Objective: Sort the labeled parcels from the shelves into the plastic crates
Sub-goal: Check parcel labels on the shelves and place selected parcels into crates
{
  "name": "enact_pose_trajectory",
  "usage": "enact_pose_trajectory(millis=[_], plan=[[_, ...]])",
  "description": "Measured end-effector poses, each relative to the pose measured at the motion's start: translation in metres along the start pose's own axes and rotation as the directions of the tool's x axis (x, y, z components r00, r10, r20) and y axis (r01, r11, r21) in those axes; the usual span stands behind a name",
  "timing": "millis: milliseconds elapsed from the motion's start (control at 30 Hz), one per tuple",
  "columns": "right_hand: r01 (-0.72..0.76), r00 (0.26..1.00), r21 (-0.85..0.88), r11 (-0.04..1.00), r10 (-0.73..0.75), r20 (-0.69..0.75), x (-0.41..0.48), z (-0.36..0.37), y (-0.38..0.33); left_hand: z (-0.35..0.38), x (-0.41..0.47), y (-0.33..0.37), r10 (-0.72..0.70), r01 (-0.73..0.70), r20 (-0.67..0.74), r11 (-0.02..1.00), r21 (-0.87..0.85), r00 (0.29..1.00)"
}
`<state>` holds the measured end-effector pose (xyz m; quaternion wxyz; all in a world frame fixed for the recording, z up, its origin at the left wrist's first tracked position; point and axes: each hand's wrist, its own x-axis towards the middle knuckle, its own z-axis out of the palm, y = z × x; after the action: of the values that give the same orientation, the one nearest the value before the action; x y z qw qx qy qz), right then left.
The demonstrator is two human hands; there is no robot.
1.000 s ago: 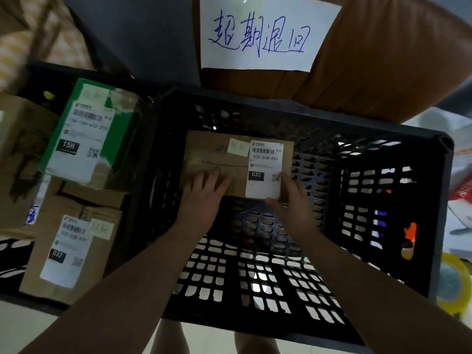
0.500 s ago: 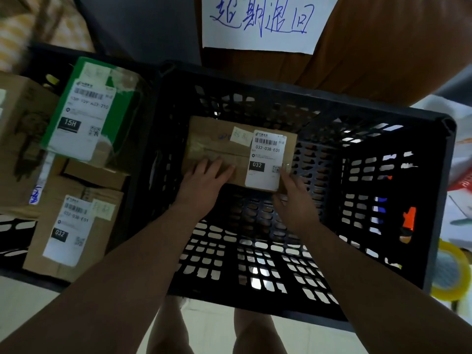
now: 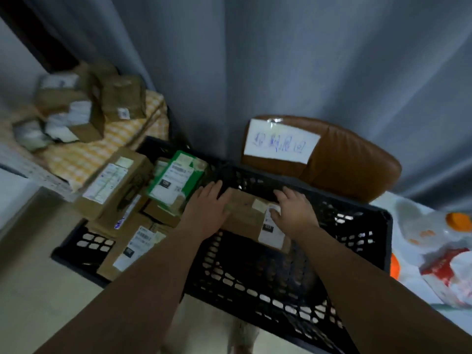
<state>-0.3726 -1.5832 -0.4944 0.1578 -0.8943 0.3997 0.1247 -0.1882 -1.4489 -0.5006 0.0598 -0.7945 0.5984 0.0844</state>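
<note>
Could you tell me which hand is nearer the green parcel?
Left. The left hand lies just beside the green parcel; the right hand is farther off, on the brown parcel.

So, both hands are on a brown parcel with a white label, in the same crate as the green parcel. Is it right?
Not the same crate. In the head view the brown parcel is in the right crate, under the left hand and right hand; the green parcel lies in the left crate.
</note>
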Motion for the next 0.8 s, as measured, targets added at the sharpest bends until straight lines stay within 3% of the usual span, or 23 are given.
enact_pose_trajectory(millis=[133,267,567,700,800], plan=[[0.175,0.961,-0.012,0.984,-0.174,-0.217,-0.002,-0.088,-0.075,-0.091,-0.028,-0.058,-0.152,0.166,-0.217,0.985,0.049,0.964],[0.372,0.840,-0.069,0.926,-0.367,-0.400,-0.017,-0.149,-0.177,-0.164,-0.093,-0.124,-0.272,0.312,-0.386,0.949,0.043,0.881],[0.664,0.517,-0.166,0.729,-0.609,-0.601,-0.120,-0.204,-0.449,-0.272,-0.349,-0.274,-0.480,0.612,-0.578,0.790,0.043,0.660],[0.786,0.361,-0.195,0.587,-0.692,-0.626,-0.183,-0.208,-0.562,-0.292,-0.463,-0.307,-0.494,0.688,-0.659,0.724,0.049,0.567],[0.883,0.270,-0.122,0.454,-0.702,-0.659,-0.232,-0.199,-0.634,-0.300,-0.541,-0.323,-0.491,0.735,-0.709,0.676,0.056,0.506]])
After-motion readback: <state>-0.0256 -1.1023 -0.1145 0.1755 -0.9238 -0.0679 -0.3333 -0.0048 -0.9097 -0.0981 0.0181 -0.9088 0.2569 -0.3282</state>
